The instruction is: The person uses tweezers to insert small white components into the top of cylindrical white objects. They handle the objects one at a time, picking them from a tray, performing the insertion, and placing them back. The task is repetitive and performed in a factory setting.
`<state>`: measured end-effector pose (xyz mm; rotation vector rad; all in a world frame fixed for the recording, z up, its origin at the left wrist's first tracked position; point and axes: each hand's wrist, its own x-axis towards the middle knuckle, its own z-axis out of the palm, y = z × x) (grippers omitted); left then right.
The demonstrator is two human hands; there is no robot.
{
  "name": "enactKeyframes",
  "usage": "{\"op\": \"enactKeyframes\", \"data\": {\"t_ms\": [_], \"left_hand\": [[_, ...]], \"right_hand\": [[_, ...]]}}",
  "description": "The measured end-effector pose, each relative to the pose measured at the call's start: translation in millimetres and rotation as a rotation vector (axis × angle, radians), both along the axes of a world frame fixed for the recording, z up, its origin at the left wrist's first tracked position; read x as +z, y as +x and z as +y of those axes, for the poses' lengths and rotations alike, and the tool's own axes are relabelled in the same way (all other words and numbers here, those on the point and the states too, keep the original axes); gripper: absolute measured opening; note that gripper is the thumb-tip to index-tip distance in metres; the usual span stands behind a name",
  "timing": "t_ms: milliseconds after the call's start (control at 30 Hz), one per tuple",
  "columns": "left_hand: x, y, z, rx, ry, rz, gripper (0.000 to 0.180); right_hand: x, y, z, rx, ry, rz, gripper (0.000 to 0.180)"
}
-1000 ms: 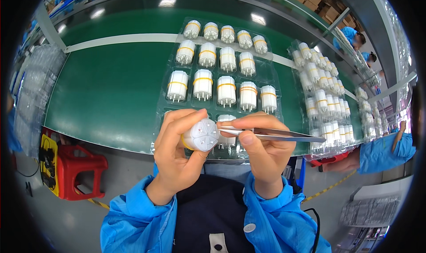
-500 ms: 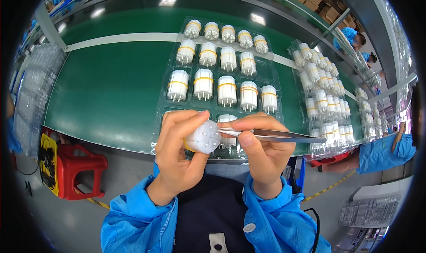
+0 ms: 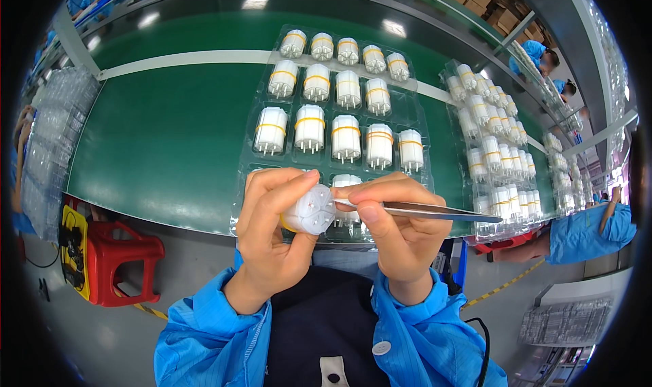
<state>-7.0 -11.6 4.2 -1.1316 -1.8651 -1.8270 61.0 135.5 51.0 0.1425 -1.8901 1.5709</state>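
My left hand (image 3: 272, 227) is closed around a white plug-like cylinder (image 3: 314, 210), its round end with small metal pins turned toward the right. A bit of yellow band shows by my fingers. My right hand (image 3: 404, 234) pinches metal tweezers (image 3: 441, 212), whose light tips reach the edge of the pinned end. Whether the tips grip anything is too small to see. Beyond my hands lies a clear plastic tray (image 3: 250, 157) with rows of similar white cylinders (image 3: 347, 138), yellow bands around them and pins toward me. Another cylinder (image 3: 346, 181) is partly hidden behind my hands.
The tray rests on a green work surface (image 3: 170, 136). More filled trays (image 3: 499, 153) stand to the right, and stacked clear trays (image 3: 58, 129) at the far left. A red stool (image 3: 125, 261) is on the floor at left. Co-workers in blue (image 3: 584, 234) are at the sides.
The tweezers have turned slightly in my right hand, and their two arms look closer together. The cylinder has shifted slightly left. A co-worker's arm has come into view at far left.
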Motion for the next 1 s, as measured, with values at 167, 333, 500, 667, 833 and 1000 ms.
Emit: {"op": "enactKeyframes", "data": {"t_ms": [167,333,500,667,833,1000], "left_hand": [[2,1,5,0.060,0.057,0.002,0.053],[0,-4,0,0.019,0.004,0.008,0.050],[0,-6,-1,0.034,0.014,0.035,0.051],[1,-5,6,0.074,0.102,0.018,0.053],[1,-7,-1,0.062,0.020,0.050,0.052],[0,-7,-4,0.038,-0.016,0.073,0.052]], "right_hand": [[11,-4,4,0.018,0.252,0.033,0.009],[16,-4,7,0.039,0.234,-0.014,0.010],[8,2,6,0.084,0.002,-0.032,0.013],[7,2,6,0.103,0.038,-0.035,0.013],[7,0,2,0.106,0.005,-0.037,0.012],[7,1,1,0.103,-0.015,-0.048,0.012]]}}
